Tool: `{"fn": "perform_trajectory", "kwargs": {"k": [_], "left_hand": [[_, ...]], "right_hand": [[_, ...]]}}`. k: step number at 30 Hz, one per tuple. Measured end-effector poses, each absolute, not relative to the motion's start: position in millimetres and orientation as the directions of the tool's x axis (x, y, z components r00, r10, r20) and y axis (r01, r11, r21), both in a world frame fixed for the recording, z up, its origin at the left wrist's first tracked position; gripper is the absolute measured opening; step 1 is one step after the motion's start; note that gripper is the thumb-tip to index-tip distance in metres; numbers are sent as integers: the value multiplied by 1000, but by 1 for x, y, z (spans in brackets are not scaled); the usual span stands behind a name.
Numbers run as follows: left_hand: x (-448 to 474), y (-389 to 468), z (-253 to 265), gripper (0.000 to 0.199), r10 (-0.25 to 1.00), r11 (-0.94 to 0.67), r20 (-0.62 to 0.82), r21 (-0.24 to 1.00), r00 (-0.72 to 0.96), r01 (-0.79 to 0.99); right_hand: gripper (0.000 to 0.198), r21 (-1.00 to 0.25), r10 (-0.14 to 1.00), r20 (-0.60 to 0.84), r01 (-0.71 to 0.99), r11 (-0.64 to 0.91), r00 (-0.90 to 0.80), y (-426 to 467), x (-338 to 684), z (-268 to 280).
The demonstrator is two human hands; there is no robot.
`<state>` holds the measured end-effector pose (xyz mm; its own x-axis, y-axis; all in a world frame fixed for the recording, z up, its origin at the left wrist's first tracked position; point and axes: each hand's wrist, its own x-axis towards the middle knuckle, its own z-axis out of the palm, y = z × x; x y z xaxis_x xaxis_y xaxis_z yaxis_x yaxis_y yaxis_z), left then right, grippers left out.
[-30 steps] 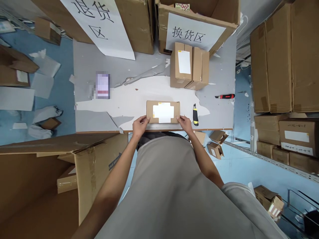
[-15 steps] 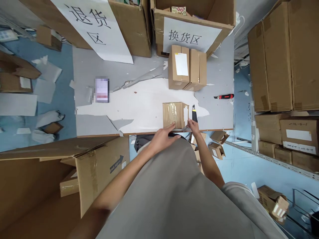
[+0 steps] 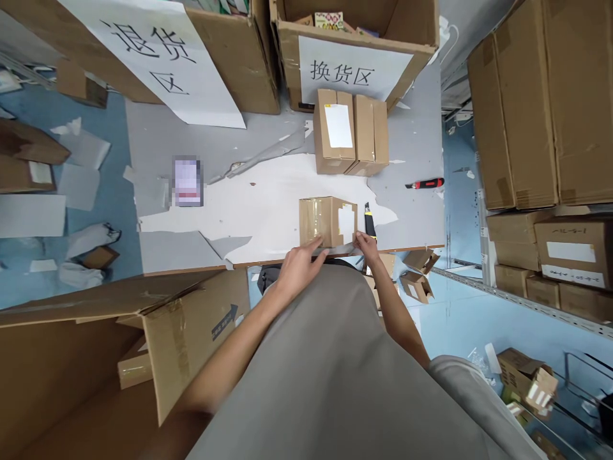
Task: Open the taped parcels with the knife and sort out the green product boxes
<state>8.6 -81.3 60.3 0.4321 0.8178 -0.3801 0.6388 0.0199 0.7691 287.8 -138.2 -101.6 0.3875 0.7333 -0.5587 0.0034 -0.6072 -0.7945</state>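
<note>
A small taped cardboard box (image 3: 315,220) sits near the front edge of the table, with a white label (image 3: 346,222) on its right face. My left hand (image 3: 301,265) touches the box's near side with its fingertips, fingers stretched and thumb spread to the right. At the box's near right corner, beside the label, the fingers of my right hand (image 3: 368,248) are pinched together. What lies between them is too small to make out. Just beyond that hand lies a black and yellow utility knife (image 3: 369,220), blade end pointing away.
Two closed cardboard boxes (image 3: 352,163) stand together farther back, before large open cartons with paper signs. A red and black utility knife (image 3: 426,184) lies on the right, a phone-like blurred rectangle (image 3: 186,182) on the left. A big open carton (image 3: 191,338) flanks my left arm.
The small box has turned slightly, so more of its labelled face shows. Both hands have shifted slightly with it, and the whole view has moved a little.
</note>
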Motion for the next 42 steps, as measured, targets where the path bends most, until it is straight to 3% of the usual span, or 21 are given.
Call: {"fn": "perform_trajectory", "kwargs": {"k": [5,8,11,17,21,26,31,36,42], "left_hand": [[-36,-73,4,51,907,301,-411,779,86,550],[-62,-63,-37,46,849,512,-522,770,-85,380],[-78,-58,-64,39,775,626,-617,724,-133,288],[-103,-70,-87,46,790,609,-579,778,-204,151],[-132,-70,-100,49,763,624,-543,760,-351,180],[-149,-55,-107,39,767,618,-518,756,-379,218],[-149,-46,-102,31,765,636,-539,720,-353,277],[-152,-49,-102,37,754,643,-572,742,-323,188],[-134,-69,-106,46,718,658,-648,751,-254,-56]], "right_hand": [[74,-817,785,-547,21,-576,291,-129,269,-92],[73,-836,842,-492,150,-528,223,-116,251,-86],[62,-812,866,-454,301,-499,209,-106,235,-78],[52,-771,926,-348,517,-372,149,-111,200,-33],[48,-730,965,-247,672,-125,-89,-114,154,7],[49,-588,894,-226,786,192,-388,-100,92,39],[56,-463,846,-218,814,350,-488,-90,55,49],[55,-461,855,-214,820,338,-473,-93,64,45],[56,-581,936,-262,812,43,-237,-110,143,8]]}}
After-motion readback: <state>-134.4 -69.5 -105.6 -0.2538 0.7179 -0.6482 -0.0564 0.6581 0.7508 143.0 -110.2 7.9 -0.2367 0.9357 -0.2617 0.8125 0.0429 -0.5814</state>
